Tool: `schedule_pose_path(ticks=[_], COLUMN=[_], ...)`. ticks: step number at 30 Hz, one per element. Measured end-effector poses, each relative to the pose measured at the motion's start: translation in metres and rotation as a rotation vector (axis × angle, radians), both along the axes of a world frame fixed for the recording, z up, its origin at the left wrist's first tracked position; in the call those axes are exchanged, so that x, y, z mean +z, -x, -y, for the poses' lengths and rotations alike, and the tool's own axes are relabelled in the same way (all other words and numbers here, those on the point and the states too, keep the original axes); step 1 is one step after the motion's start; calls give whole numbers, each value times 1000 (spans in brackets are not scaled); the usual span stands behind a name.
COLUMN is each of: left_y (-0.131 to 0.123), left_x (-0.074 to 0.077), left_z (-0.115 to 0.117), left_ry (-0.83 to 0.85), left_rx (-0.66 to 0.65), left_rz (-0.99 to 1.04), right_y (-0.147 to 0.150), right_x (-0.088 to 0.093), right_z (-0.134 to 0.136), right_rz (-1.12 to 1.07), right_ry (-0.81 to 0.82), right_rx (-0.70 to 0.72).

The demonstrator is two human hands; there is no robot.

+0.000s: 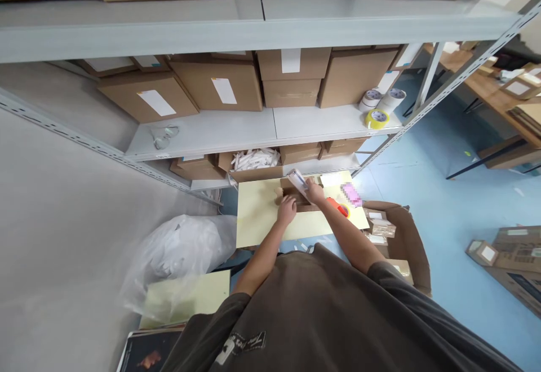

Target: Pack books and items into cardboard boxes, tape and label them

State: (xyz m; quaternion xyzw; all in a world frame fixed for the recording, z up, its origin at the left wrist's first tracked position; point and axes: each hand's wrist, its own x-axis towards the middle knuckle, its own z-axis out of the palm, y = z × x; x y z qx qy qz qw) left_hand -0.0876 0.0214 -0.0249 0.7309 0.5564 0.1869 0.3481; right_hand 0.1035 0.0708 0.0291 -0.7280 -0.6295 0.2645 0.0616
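Observation:
On the pale yellow work table (257,214) sits a small open brown cardboard box (306,207). My left hand (287,209) grips its near left side with bent fingers, whose tips are partly hidden. Above the box my right hand (315,191) is closed around a flat, whitish, long pack (297,181), held tilted; what is inside the pack cannot be made out. An orange-red tape dispenser (337,207) lies just right of the box. Beyond it rests a pink, blurred-out item (351,194), with a white paper (331,180) at the table's far edge.
Metal shelving (203,127) with brown cartons (217,87) rises behind the table. Tape rolls (376,118) stand on its middle shelf. A box of white rolled pieces (256,173) is below. A large carton of small boxes (416,248) is at right, a full plastic bag (186,248) at left.

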Motion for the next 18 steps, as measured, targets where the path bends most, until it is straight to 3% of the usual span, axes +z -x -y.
schedule_pose_path(ticks=[4, 8, 14, 18], left_y=[40, 47, 43, 46], left_x=[-7, -15, -26, -27], left_z=[-24, -28, -10, -9], left_ry=[102, 122, 95, 166], left_rx=[-51, -36, 84, 75], left_rz=[-151, -126, -32, -78], right_y=[-11, -2, 26, 31], right_x=[-1, -13, -40, -53], right_z=[-3, -8, -10, -1], right_rz=[61, 192, 231, 221], right_ry=[44, 118, 191, 203], right_rx=[196, 350, 391, 388])
